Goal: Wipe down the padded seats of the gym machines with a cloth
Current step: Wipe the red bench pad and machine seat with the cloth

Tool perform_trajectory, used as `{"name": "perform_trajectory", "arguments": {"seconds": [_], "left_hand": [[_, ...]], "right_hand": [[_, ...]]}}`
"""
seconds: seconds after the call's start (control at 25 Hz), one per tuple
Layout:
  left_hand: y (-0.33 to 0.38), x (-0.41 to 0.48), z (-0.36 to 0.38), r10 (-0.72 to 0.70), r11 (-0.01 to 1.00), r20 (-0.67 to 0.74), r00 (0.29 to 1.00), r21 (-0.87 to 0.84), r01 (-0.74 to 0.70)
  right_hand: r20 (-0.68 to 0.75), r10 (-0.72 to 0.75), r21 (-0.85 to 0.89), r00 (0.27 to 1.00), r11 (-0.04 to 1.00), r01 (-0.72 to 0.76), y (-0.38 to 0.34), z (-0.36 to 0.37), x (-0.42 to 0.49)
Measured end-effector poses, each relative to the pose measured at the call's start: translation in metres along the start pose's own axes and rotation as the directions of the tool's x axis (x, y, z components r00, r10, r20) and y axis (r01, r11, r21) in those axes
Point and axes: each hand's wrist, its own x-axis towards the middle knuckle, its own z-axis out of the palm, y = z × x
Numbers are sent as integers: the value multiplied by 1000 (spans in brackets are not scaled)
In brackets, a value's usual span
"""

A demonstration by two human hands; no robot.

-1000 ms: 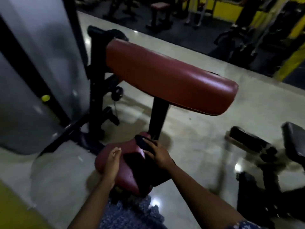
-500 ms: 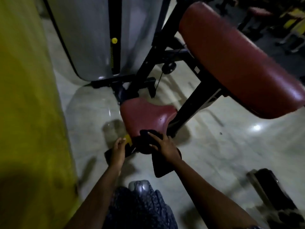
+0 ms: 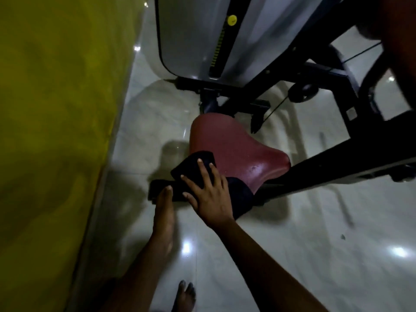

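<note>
A small dark red padded seat sits low on a black machine frame at the centre of the view. A dark cloth lies over the seat's near edge and hangs down on both sides. My right hand presses flat on the cloth with its fingers spread. My left hand reaches the cloth's left hanging end from below; its fingers are seen edge-on and their grip is unclear. A larger red pad shows only as a blur at the top right.
A yellow wall fills the left side. A grey weight-stack cover with a yellow pin stands behind the seat, on black frame bars that cross to the right. The glossy tiled floor lies below, my bare foot on it.
The view has swung down and left, so the big red pad has left the frame. My right hand has slid the cloth to the seat's near-left edge. My left hand moved up to the cloth's hanging end.
</note>
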Motion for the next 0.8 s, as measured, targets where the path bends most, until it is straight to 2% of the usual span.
{"name": "perform_trajectory", "arguments": {"seconds": [0.12,0.24,0.32,0.4,0.48,0.52,0.6,0.68,0.8], "left_hand": [[-12,12,12,-34,995,-45,998,-100,29],[-7,30,30,-22,985,-99,995,-173,5],[1,40,42,21,981,-117,993,-189,-43],[3,50,50,54,986,-123,991,-148,-72],[-1,60,54,35,985,-129,991,-161,-55],[-3,64,55,21,981,-132,991,-187,-45],[-5,71,56,-4,970,-140,990,-239,-30],[-5,78,57,-17,958,-116,993,-287,-18],[-1,84,60,-54,944,-2,999,-327,51]], "right_hand": [[-58,-218,54,974,974,221,29,3,20],[-69,-335,68,940,938,339,54,2,53],[-77,-322,61,944,943,327,67,1,87],[-54,-230,71,972,970,234,76,-3,120],[-51,-132,83,990,987,136,74,-4,132],[-76,-128,85,989,987,135,69,-2,124],[-97,-225,83,970,969,233,58,1,92],[-71,-386,81,920,917,391,59,1,66],[-38,-534,106,845,838,535,75,-3,96]]}}
